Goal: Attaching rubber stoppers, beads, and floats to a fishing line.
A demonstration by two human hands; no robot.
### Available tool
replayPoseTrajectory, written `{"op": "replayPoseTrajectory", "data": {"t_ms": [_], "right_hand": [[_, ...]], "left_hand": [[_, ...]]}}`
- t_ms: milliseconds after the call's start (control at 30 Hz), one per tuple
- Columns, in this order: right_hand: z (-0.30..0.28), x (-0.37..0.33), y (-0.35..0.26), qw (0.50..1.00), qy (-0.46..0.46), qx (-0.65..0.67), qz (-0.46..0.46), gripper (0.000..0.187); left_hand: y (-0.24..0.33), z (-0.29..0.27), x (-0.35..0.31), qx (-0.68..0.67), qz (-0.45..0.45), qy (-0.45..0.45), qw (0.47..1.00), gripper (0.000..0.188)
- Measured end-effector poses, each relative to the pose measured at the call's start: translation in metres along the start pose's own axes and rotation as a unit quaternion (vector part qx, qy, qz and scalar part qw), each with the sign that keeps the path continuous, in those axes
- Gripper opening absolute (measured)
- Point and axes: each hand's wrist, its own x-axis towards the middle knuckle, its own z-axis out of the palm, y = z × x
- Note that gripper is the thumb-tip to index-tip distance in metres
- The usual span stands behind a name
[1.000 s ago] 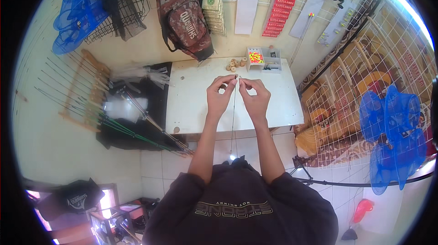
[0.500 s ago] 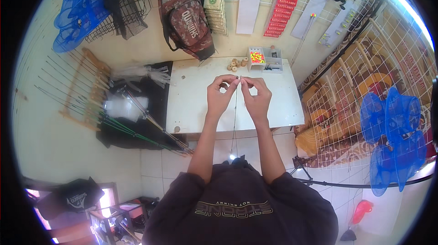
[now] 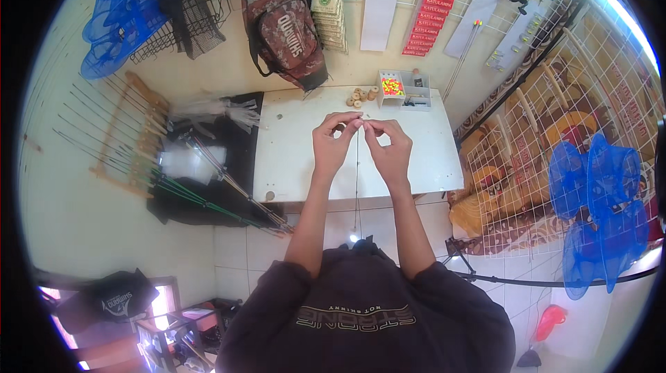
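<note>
Above the white table, my left hand and my right hand meet fingertip to fingertip. Thumb and forefinger of each are pinched together. From the meeting point a thin dark line runs down past the table's near edge towards my chest. It seems to come from the left fingertips. Whatever tiny piece sits between the fingertips is too small and covered to name. Just beyond the hands lie several wooden spools. To their right is a white divided box with bright red and yellow pieces.
Thin rods lean left of the table, beside a wooden rack. A camouflage bag hangs on the far wall near packaged cards. Blue mesh nets hang at right by a white wire grid.
The fingertips have come closer together, hiding the small pale bit that showed between them. Both hands have otherwise stayed nearly in place.
</note>
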Motion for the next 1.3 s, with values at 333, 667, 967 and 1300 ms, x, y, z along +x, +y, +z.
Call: {"op": "replayPoseTrajectory", "data": {"t_ms": [333,667,967,1300], "right_hand": [[-0.0021,0.004,-0.0031,0.999,-0.002,-0.031,-0.026,0.011],[-0.0024,0.0049,-0.0042,0.997,-0.02,-0.064,-0.044,0.01],[-0.0024,0.005,-0.004,0.997,-0.022,-0.073,-0.028,0.009],[-0.0039,0.0072,-0.0067,0.996,-0.029,-0.074,-0.035,0.009]], "left_hand": [[0.0017,0.0012,0.002,-0.012,0.004,-0.006,1.0,0.014],[0.0018,-0.0001,0.0024,-0.031,-0.017,-0.013,0.999,0.016],[0.0027,-0.0047,0.0026,-0.004,-0.019,-0.028,0.999,0.014],[-0.0002,-0.0005,0.0034,-0.017,-0.009,-0.018,1.0,0.015]]}}
